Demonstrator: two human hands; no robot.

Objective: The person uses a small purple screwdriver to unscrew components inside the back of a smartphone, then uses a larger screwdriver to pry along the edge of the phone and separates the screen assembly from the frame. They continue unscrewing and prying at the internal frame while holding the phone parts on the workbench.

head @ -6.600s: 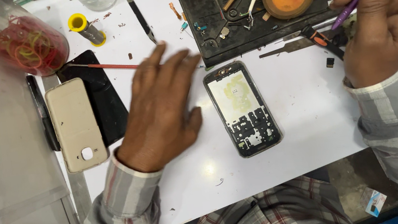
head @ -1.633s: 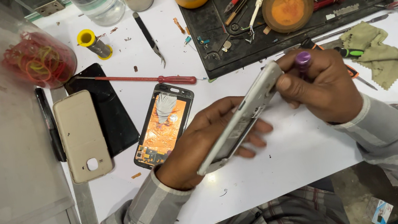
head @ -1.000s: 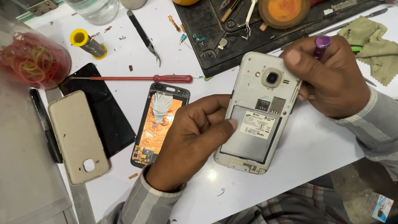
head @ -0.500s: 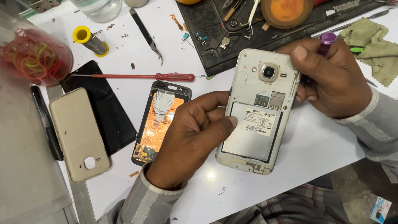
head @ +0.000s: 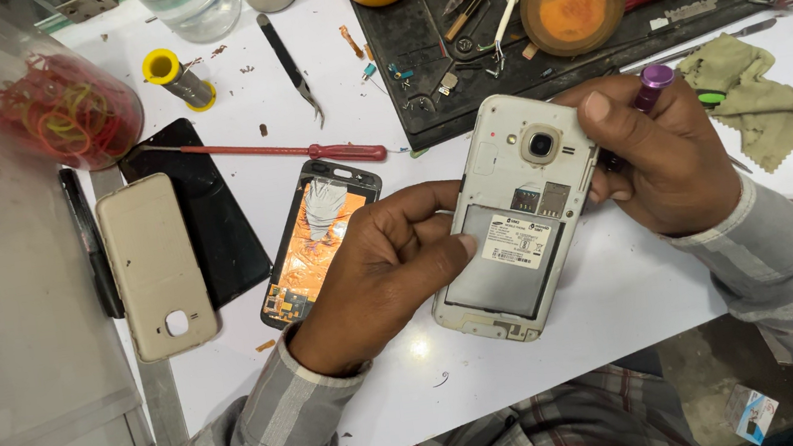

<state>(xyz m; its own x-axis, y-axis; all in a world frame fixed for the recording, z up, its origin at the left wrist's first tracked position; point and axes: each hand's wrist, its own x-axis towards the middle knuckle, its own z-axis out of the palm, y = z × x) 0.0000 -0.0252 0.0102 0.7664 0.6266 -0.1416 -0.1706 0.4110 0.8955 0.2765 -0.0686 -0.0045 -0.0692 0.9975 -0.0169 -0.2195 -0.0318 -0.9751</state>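
The phone rear housing [head: 518, 223] is gripped by the left hand [head: 378, 281] and right hand [head: 667, 165], which also pinches a purple-capped tool [head: 650, 86]; it should be steadied near the table's [head: 627, 295] front edge.

We see a white rectangular label [head: 514, 241] stuck in the open back of the pale phone body [head: 517, 218], near the middle. Left of it lies a screen assembly [head: 318, 241], orange and silver inside a black frame. Further left, a black screen panel [head: 200, 222] lies flat.
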